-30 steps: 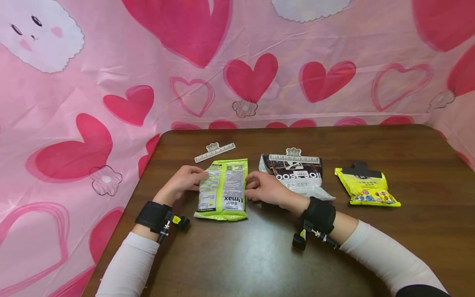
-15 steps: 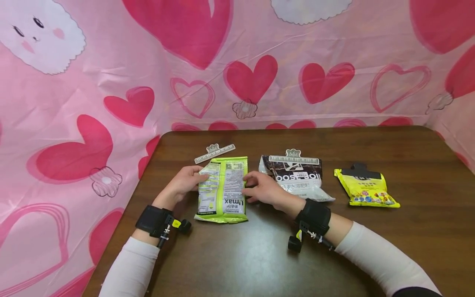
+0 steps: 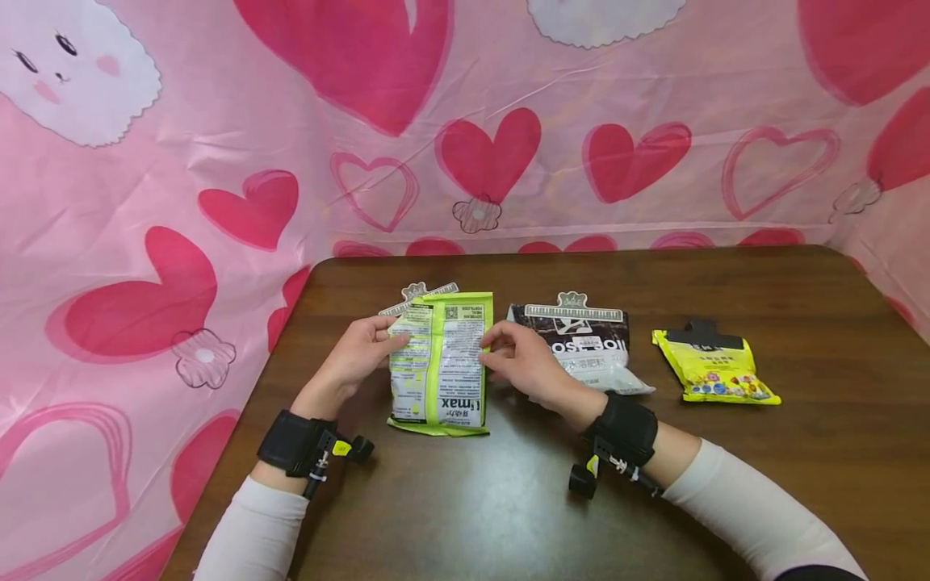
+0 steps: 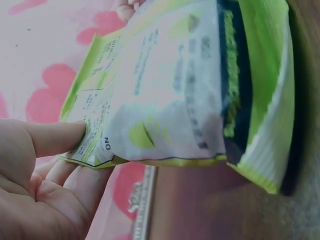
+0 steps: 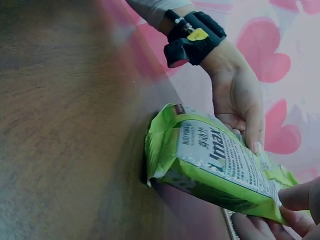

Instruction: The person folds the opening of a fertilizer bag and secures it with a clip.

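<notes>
Pink sheeting printed with red hearts walls in a dark brown wooden table [image 3: 726,484]. Near the table's 10 o'clock area, a lime-green and white snack bag [image 3: 441,363] is tilted up off the wood, its top edge raised and its bottom seam resting on the tabletop. The left hand [image 3: 358,355] pinches the bag's left edge near the top, thumb on the printed face and fingers behind, as the left wrist view shows. The right hand [image 3: 519,365] pinches the right edge the same way. A white ruler-style sealing clip [image 3: 417,294] lies at the bag's 12 o'clock, partly hidden behind it. At 3 o'clock of the bag lies a dark brown pouch [image 3: 584,347] clipped shut with a matching clip, and farther right a yellow candy bag [image 3: 714,369] with a black clip.
</notes>
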A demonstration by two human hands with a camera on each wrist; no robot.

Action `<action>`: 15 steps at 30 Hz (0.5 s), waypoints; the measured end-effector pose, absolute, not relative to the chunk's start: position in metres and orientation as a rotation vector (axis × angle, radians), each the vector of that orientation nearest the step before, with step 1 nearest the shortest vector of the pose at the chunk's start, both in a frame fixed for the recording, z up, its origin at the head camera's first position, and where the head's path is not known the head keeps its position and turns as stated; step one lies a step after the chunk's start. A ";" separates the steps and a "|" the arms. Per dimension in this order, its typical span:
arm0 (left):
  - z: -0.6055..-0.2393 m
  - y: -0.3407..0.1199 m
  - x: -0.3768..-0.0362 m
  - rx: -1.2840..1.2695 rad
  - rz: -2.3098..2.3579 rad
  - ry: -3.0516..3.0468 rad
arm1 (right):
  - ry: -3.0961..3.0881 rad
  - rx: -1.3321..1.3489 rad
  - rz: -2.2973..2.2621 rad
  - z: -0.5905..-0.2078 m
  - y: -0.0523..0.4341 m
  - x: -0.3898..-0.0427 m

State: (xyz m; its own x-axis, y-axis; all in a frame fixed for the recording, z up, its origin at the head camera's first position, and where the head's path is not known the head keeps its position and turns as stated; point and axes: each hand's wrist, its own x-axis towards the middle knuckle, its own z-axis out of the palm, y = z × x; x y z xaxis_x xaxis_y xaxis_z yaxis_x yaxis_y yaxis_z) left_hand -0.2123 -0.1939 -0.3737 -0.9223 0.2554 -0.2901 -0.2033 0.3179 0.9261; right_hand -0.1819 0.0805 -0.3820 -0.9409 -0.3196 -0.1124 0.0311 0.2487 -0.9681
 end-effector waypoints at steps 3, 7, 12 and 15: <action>-0.368 -0.193 -0.208 0.081 1.664 2.202 | 2.306 -0.283 -1.743 -0.377 0.083 -0.182; -0.358 -0.190 -0.204 0.133 1.685 2.227 | 2.392 -0.320 -1.745 -0.373 0.088 -0.183; -0.348 -0.185 -0.201 0.227 1.699 2.288 | 2.522 -0.392 -1.752 -0.366 0.094 -0.186; -0.343 -0.182 -0.199 0.278 1.714 2.311 | 2.587 -0.420 -1.740 -0.362 0.096 -0.186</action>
State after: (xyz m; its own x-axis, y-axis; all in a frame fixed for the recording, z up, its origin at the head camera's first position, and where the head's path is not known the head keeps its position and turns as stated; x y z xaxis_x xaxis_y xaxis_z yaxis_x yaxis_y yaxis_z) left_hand -0.1992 -0.1824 -0.3430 -0.9506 0.2984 -0.0858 0.0045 0.2895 0.9572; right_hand -0.1857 0.0964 -0.3618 -0.9644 -0.2170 0.1514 -0.2220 0.3525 -0.9091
